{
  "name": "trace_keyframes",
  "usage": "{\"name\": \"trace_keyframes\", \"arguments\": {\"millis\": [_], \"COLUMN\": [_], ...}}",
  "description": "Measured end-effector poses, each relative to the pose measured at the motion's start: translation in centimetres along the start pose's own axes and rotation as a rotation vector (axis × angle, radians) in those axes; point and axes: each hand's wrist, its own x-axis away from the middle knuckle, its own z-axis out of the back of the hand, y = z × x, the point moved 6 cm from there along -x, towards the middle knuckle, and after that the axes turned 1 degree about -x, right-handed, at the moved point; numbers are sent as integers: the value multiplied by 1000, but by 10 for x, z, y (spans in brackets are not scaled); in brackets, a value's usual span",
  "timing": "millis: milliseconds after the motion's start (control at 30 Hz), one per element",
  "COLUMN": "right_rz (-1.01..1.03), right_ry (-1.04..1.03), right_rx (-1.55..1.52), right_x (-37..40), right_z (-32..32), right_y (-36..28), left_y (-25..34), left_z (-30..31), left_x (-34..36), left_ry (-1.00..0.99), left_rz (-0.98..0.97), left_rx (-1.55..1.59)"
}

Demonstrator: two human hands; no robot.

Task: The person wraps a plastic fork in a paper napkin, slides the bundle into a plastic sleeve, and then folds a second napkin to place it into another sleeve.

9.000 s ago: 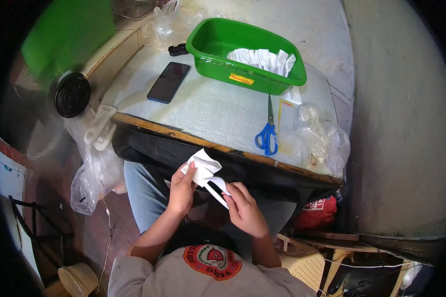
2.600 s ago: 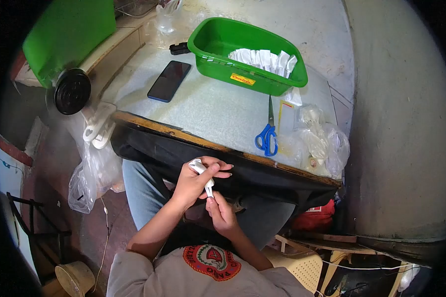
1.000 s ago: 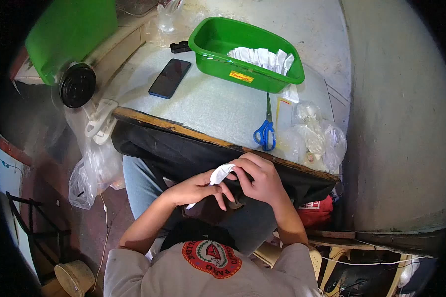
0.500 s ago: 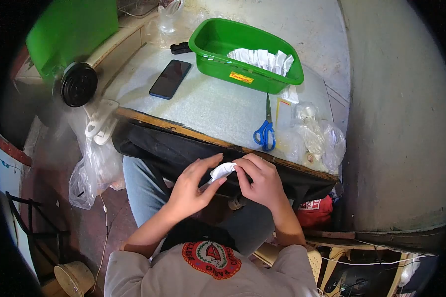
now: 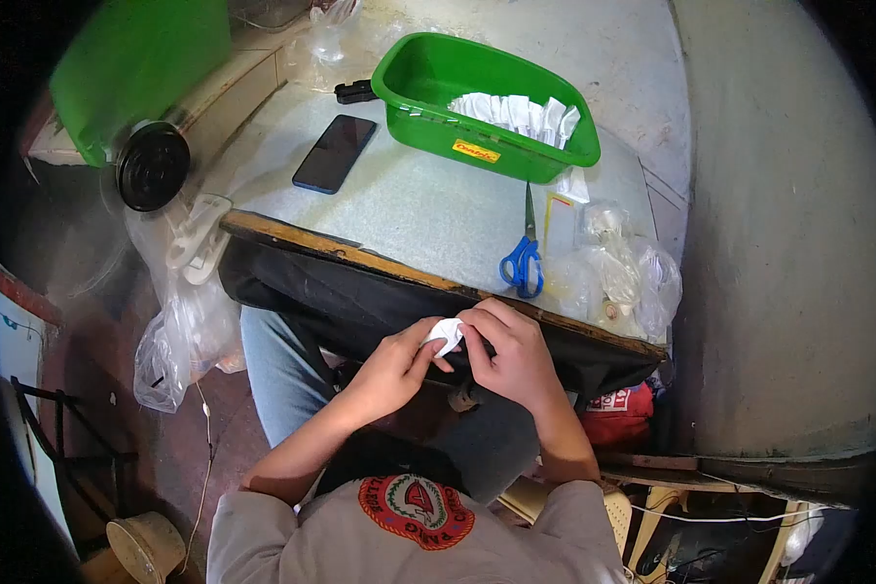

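Over the lap [image 5: 274,362], below the tabletop [image 5: 428,209] edge, left hand [image 5: 389,365] and right hand [image 5: 514,355] held the white wad [image 5: 447,334], fingers [image 5: 479,329] pinching it. Slack pinch there, and it might unfold or drop.

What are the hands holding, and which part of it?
A small folded white paper, pinched at its sides: left hand on the left edge, right hand on the right edge.
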Motion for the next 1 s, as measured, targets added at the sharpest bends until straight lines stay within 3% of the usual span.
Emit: {"name": "trace_keyframes", "arguments": {"millis": [67,167,367,500,600,833,1000], "right_rz": [-5,-14,-39,-33,-75,-119,-49], "right_ry": [-15,-35,-57,45,-67,-104,-165], "right_rx": [-11,-45,-160,-110,-130,-100,-35], "right_x": [-1,-4,-8,-13,-12,-6,-7], "right_z": [-1,-2,9,26,13,7,5], "right_y": [0,4,15,14,7,15,15], "left_y": [-10,-13,-15,-19,-19,-16,-14], "left_z": [-9,-9,-6,-5,-6,-5,-5], "left_x": [-1,-2,-1,0,0,0,1], "left_ry": [-122,-159,-160,-135,-115,-113,-116], "left_rz": [45,73,137,151,126,131,120], "left_rx": [183,183,170,170,159,137,102]}}
